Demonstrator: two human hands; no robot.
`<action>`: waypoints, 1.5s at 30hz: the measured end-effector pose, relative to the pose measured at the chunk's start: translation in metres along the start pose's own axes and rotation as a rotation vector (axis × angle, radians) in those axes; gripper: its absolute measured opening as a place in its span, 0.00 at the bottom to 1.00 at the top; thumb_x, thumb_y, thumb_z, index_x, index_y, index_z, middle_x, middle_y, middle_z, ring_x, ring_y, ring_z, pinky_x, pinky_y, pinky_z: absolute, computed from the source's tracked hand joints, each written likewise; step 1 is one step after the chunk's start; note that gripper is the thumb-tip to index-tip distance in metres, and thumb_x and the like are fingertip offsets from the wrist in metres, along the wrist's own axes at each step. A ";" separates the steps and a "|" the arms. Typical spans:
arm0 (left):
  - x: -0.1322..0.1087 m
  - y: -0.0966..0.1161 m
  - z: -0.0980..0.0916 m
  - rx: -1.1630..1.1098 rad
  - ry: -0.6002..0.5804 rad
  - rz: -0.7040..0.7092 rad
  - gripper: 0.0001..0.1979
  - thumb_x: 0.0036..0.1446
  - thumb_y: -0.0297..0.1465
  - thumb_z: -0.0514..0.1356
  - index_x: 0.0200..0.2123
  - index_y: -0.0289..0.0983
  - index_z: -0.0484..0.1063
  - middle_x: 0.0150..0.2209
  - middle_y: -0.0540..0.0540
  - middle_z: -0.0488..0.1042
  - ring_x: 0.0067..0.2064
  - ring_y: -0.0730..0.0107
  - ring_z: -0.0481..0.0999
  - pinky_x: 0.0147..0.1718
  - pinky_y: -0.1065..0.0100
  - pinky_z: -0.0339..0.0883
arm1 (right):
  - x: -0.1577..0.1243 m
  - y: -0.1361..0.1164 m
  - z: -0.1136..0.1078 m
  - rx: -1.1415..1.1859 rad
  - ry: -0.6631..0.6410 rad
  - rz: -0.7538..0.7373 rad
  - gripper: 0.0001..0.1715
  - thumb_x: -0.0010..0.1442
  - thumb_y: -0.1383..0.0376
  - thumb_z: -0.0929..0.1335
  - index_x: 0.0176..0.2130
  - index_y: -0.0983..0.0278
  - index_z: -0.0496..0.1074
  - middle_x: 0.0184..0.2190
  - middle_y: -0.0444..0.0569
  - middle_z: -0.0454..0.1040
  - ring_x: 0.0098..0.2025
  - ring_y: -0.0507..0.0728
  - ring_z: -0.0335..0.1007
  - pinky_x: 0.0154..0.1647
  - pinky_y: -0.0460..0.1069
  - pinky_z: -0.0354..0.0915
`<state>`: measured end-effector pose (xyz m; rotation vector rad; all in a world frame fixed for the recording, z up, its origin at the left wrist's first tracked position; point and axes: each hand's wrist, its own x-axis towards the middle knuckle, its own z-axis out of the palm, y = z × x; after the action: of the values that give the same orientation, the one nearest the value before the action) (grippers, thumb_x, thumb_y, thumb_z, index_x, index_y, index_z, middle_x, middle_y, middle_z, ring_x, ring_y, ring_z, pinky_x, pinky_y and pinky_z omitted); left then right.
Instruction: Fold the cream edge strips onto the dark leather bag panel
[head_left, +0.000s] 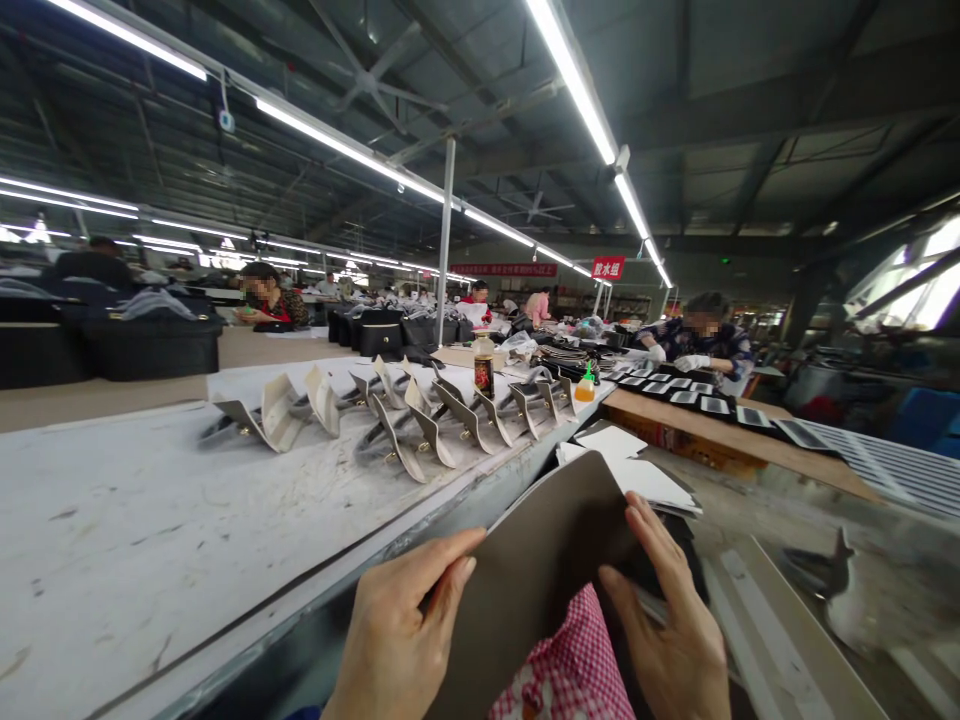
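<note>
A grey-brown flat panel [525, 570] with a rounded top corner is held up in front of me, above a pink checked cloth [581, 650]. My left hand [409, 620] pinches its left edge between thumb and fingers. On the other side, my right hand [667, 610] grips the panel's right edge, fingers at the upper corner and thumb lower down. Behind the panel, white sheets [637, 470] lie in a loose pile. Several curved beige pieces [427, 430] with small metal fittings stand in rows on the white-covered table [150, 540].
A dark-labelled bottle [484, 368] and an orange bottle with a green nozzle [585, 385] stand behind the curved pieces. Flat strips [772, 630] lie at the lower right. Black bags [150, 335] sit at the left. A gloved person [701, 345] works at the right; others sit farther back.
</note>
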<state>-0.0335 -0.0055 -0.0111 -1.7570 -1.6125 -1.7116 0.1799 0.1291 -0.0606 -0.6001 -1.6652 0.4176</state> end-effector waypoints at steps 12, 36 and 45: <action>-0.002 0.008 0.002 -0.083 -0.008 0.097 0.13 0.63 0.19 0.60 0.47 0.37 0.79 0.36 0.48 0.86 0.34 0.74 0.85 0.37 0.82 0.76 | -0.025 -0.007 0.028 0.715 0.059 0.733 0.21 0.51 0.51 0.80 0.39 0.61 0.84 0.40 0.51 0.85 0.44 0.64 0.79 0.46 0.53 0.75; -0.007 0.021 0.013 -0.246 -0.088 0.182 0.21 0.62 0.14 0.59 0.53 0.37 0.77 0.38 0.48 0.84 0.35 0.76 0.84 0.37 0.83 0.75 | -0.015 -0.032 0.031 1.067 0.324 0.931 0.20 0.45 0.61 0.84 0.40 0.58 0.83 0.34 0.45 0.86 0.29 0.55 0.81 0.46 0.52 0.76; -0.004 0.010 0.018 -0.325 -0.152 0.171 0.22 0.63 0.16 0.60 0.55 0.43 0.77 0.36 0.51 0.83 0.33 0.77 0.83 0.35 0.83 0.75 | -0.010 -0.034 0.033 1.088 0.277 1.009 0.18 0.42 0.59 0.84 0.34 0.60 0.82 0.32 0.45 0.85 0.35 0.59 0.82 0.44 0.53 0.76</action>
<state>-0.0145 0.0024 -0.0151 -2.1520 -1.2442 -1.8794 0.1430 0.0976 -0.0548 -0.5606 -0.5610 1.7207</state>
